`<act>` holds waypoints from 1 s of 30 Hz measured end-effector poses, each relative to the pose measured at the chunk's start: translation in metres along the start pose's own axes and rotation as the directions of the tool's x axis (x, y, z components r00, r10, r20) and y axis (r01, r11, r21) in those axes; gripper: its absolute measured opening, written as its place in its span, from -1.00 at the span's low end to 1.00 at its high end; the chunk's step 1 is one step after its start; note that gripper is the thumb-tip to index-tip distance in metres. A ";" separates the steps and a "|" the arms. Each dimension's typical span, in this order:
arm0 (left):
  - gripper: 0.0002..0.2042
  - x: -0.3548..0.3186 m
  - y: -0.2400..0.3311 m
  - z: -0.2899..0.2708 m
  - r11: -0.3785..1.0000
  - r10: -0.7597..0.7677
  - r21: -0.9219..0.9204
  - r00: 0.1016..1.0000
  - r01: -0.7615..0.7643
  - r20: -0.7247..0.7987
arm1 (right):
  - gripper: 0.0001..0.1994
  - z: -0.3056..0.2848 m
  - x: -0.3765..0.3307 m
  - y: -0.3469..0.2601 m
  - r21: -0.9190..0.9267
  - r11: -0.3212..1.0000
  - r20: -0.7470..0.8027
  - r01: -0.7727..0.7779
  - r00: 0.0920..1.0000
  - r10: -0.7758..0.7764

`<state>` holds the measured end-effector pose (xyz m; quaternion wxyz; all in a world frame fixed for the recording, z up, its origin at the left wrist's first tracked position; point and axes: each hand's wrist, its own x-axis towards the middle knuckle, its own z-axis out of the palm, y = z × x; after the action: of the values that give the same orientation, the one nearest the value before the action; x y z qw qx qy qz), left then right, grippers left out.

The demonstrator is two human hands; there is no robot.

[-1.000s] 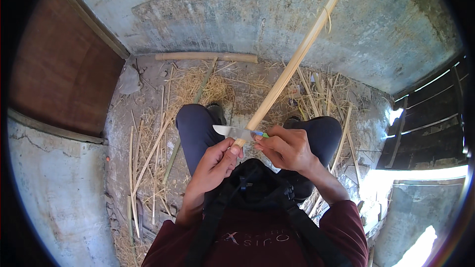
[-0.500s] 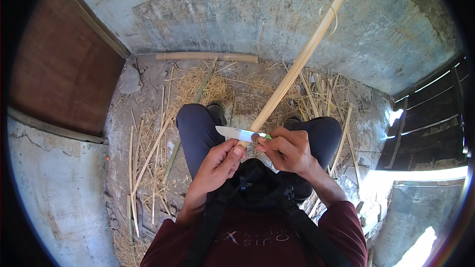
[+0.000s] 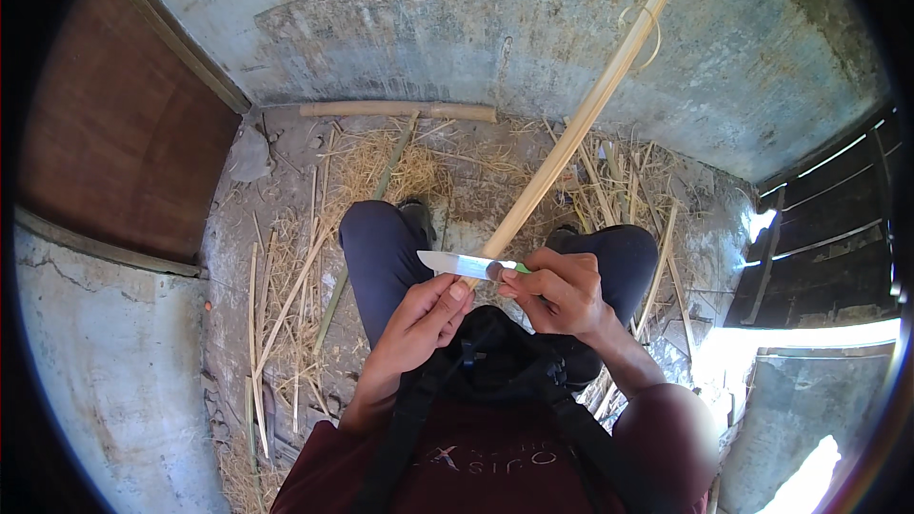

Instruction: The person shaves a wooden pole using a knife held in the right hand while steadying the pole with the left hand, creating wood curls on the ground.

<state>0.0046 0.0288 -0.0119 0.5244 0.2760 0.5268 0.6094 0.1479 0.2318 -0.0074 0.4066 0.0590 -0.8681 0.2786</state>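
A long pale bamboo strip (image 3: 562, 148) slants from my lap up to the far right, with a thin curled shaving (image 3: 655, 43) hanging near its far end. My left hand (image 3: 422, 319) pinches the strip's near end between thumb and fingers. In my right hand (image 3: 560, 293) is a knife (image 3: 457, 265), its green handle mostly covered by my fingers. The blade lies across the strip just beyond my left fingertips, pointing left. Both hands are close together between my knees.
Thin shavings (image 3: 414, 171) and loose bamboo strips (image 3: 290, 305) litter the floor on both sides of my legs. A round bamboo pole (image 3: 400, 109) lies along the far wall (image 3: 400, 38). A brown panel (image 3: 124, 124) stands at left, dark slatted boards (image 3: 819, 238) at right.
The bamboo strip's far end has shifted slightly up and to the right. My right hand and the knife have moved a little to the right and nearer to me.
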 end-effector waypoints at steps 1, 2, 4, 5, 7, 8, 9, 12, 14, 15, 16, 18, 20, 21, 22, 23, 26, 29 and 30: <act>-0.59 0.000 0.003 0.000 1.000 -0.007 0.008 1.000 0.007 0.009 | -0.82 -0.001 0.001 -0.001 -0.005 1.000 -0.003 -0.006 1.000 0.006; -0.59 -0.001 0.005 -0.001 1.000 -0.014 0.015 1.000 0.014 0.019 | -0.82 -0.002 0.002 -0.001 -0.011 1.000 -0.012 -0.012 1.000 0.012; -0.58 -0.002 0.007 -0.001 0.998 0.011 0.057 1.000 -0.012 0.023 | -0.82 -0.004 0.004 0.002 -0.021 1.000 -0.030 -0.023 0.999 0.022; -0.58 -0.002 0.008 0.000 0.997 0.023 0.078 0.999 -0.025 0.026 | -0.81 -0.005 0.005 0.004 -0.028 0.999 -0.051 -0.018 0.999 0.017; -0.57 -0.003 0.009 0.000 0.996 0.020 0.082 0.999 -0.022 0.029 | -0.81 -0.009 0.005 0.009 -0.048 0.999 -0.092 -0.013 0.996 0.008; -0.57 -0.003 0.009 0.001 0.996 0.018 0.084 0.999 -0.021 0.030 | -0.81 -0.011 0.006 0.011 -0.056 0.998 -0.093 -0.011 0.996 0.006; -0.57 -0.003 0.008 0.000 0.997 0.019 0.080 0.999 -0.022 0.033 | -0.81 -0.013 0.008 0.013 -0.061 0.998 -0.094 -0.008 0.996 0.003; -0.56 -0.006 0.003 -0.002 0.996 0.028 0.087 0.999 -0.031 0.036 | -0.82 -0.024 0.014 0.021 -0.093 0.995 -0.150 -0.030 0.989 0.016; -0.56 -0.009 0.003 -0.001 0.992 0.042 0.116 0.999 -0.046 0.032 | -0.81 -0.030 0.016 0.026 -0.105 0.990 -0.235 -0.095 0.970 0.068; -0.56 -0.010 0.002 0.000 0.992 0.044 0.118 0.999 -0.047 0.031 | -0.82 -0.032 0.016 0.025 -0.084 0.991 -0.221 -0.102 0.972 0.081; -0.56 -0.010 0.002 0.000 0.992 0.046 0.120 0.999 -0.049 0.029 | -0.83 -0.031 0.015 0.025 -0.085 0.994 -0.170 -0.063 0.984 0.048; -0.56 -0.010 0.001 -0.001 0.991 0.042 0.126 0.999 -0.046 0.032 | -0.83 -0.026 0.012 0.021 -0.081 0.997 -0.066 0.015 0.998 -0.020; -0.58 -0.008 0.001 -0.002 0.990 0.033 0.135 0.999 -0.038 0.040 | -0.84 -0.020 0.012 0.007 -0.078 0.997 0.014 0.003 1.000 -0.002; -0.58 -0.008 0.001 -0.002 0.994 0.013 0.111 0.999 -0.017 0.040 | -0.84 -0.016 0.012 0.002 -0.071 0.997 0.030 0.013 0.999 -0.011; -0.59 -0.007 0.000 -0.002 0.996 -0.007 0.086 0.999 0.003 0.040 | -0.84 -0.013 0.012 -0.001 -0.063 0.998 0.046 0.023 0.999 -0.020; -0.59 -0.007 0.000 -0.002 0.998 -0.027 0.062 0.999 0.024 0.040 | -0.84 -0.011 0.012 -0.005 -0.087 0.996 0.066 0.033 0.997 -0.027; -0.60 -0.006 0.002 0.000 0.998 -0.065 0.024 0.997 0.065 0.036 | -0.84 -0.007 0.011 -0.005 -0.067 0.997 0.041 0.036 0.999 -0.034; -0.61 -0.006 -0.005 -0.004 0.998 -0.068 0.014 0.997 0.067 0.046 | -0.83 -0.007 0.011 -0.003 -0.086 0.995 0.046 0.058 0.997 -0.054; -0.60 -0.006 -0.004 -0.004 0.998 -0.068 0.010 0.997 0.067 0.045 | -0.83 -0.008 0.011 -0.003 -0.088 0.994 0.045 0.062 0.997 -0.058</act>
<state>0.0045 0.0214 -0.0151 0.5553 0.2741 0.5264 0.5826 0.1466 0.2351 0.0061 0.3987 0.0728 -0.8859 0.2258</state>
